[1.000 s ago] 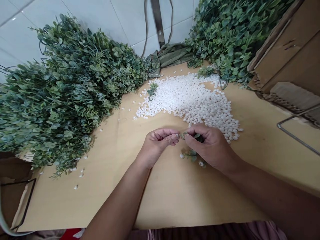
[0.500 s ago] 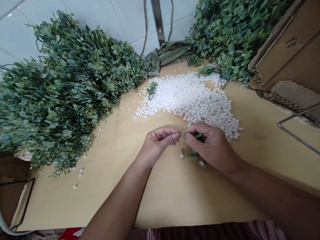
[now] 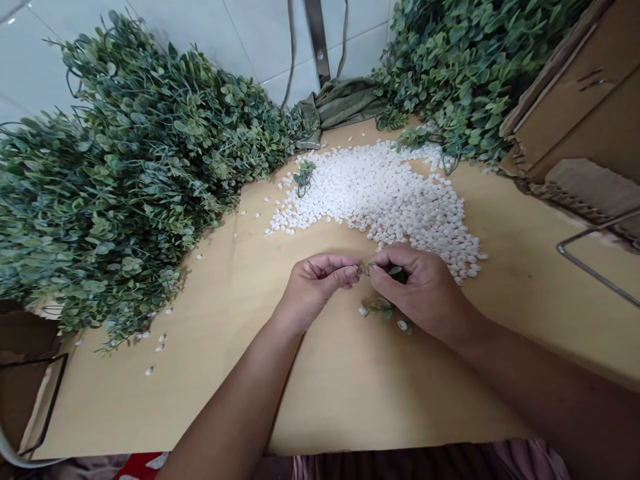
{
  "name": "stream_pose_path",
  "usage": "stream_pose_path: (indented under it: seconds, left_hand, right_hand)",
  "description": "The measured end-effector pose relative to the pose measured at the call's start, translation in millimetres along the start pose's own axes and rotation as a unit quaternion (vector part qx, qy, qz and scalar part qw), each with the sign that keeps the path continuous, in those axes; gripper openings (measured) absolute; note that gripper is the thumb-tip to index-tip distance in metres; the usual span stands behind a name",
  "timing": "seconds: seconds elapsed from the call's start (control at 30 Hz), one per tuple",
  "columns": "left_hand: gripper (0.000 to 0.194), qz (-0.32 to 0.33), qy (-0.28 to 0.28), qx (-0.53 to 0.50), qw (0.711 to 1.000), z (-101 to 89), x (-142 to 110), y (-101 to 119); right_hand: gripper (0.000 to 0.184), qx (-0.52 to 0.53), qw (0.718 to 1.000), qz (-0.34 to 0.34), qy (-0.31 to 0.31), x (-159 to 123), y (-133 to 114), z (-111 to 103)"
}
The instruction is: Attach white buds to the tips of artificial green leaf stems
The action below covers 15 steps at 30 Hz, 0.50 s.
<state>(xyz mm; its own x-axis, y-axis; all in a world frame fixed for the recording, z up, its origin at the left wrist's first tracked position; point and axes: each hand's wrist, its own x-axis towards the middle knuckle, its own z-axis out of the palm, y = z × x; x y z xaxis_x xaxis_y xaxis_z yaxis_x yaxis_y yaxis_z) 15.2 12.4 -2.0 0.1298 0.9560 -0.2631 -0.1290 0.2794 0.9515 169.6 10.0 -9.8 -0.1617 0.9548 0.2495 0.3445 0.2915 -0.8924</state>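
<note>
My right hand [image 3: 417, 280] is closed round an artificial leaf sprig [image 3: 383, 308], whose green leaves hang below the fingers with small white buds at some tips. One stem end of it pokes out between thumb and forefinger. Facing it, my left hand [image 3: 323, 283] is closed in a pinch at that stem tip. What sits between the left fingertips is tiny and mostly covered; it looks like a white bud. Just beyond both hands spreads a heap of small white buds [image 3: 380, 193] on the tan board [image 3: 320, 400].
Piled artificial greenery [image 3: 125, 180] fills the left side, and more greenery [image 3: 465, 73] stands at the back right. A cardboard box [image 3: 580, 93] and a bent metal rod [image 3: 590, 233] are at the right. A single small sprig [image 3: 303, 179] lies on the heap's left edge.
The two hands have drawn very slightly closer at the stem tip. Both keep their pinch, and the sprig stays in the right hand.
</note>
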Motion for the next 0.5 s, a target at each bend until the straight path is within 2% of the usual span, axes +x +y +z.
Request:
stream_pose_path:
  seconds: [0.23, 0.5]
  left_hand:
    - [0.016, 0.009, 0.003, -0.015, 1.000, 1.1, 0.9, -0.6]
    - [0.015, 0.004, 0.019, -0.003, 1.000, 3.5, -0.3, -0.4]
  right_hand:
    - [0.016, 0.029, 0.999, 0.009, -0.030, 0.6, -3.2, -0.3]
    - [0.018, 0.058, 0.996, 0.051, -0.045, 0.3, -1.3, -0.5]
